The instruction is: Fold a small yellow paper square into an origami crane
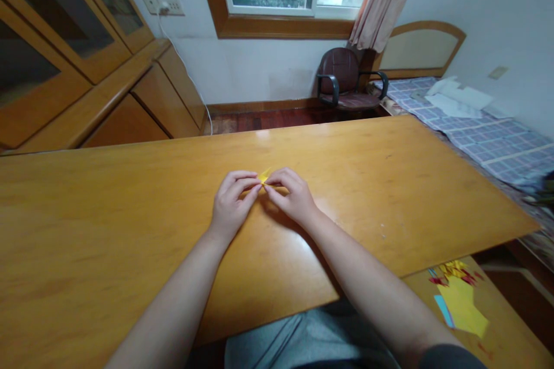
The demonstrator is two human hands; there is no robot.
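Note:
A small folded piece of yellow paper (pixel 264 176) sits at the middle of the wooden table (pixel 130 225). My left hand (pixel 231 202) and my right hand (pixel 291 196) meet over it, fingertips pinched on the paper from either side. Most of the paper is hidden under the fingers, with only a small yellow tip showing above them. Both forearms stretch out from the near edge of the table.
A lower surface at the bottom right holds yellow paper sheets (pixel 463 302) and small folded coloured pieces (pixel 452 271). Wooden cabinets (pixel 86 69) stand at the left, a dark armchair (pixel 346 81) under the window, and a bed (pixel 489 132) along the right.

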